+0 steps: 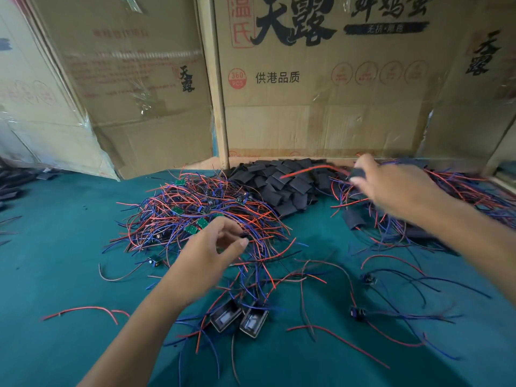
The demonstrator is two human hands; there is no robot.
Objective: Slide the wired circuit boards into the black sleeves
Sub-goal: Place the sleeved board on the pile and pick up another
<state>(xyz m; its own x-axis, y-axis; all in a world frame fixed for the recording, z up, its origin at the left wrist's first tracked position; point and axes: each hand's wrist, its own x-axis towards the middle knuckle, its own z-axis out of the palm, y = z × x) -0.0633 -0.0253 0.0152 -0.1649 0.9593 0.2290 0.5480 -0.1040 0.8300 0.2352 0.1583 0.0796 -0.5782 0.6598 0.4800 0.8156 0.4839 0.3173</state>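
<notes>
Two hands: right hand [391, 185] pinches a black sleeve [357, 173]; left hand [212, 247] loosely curled

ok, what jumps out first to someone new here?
The tangled heap of red and blue wired circuit boards left of centre on the green table, with the pile of black sleeves behind it. The right hand holds a black piece at the far right; the left hand hovers over the wires.

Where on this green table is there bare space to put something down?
The green cloth lies bare at left, between the tangled board pile and the leaning cardboard, and along the near edge. Crowded: the black sleeves at the back, and wires around both hands.
</notes>
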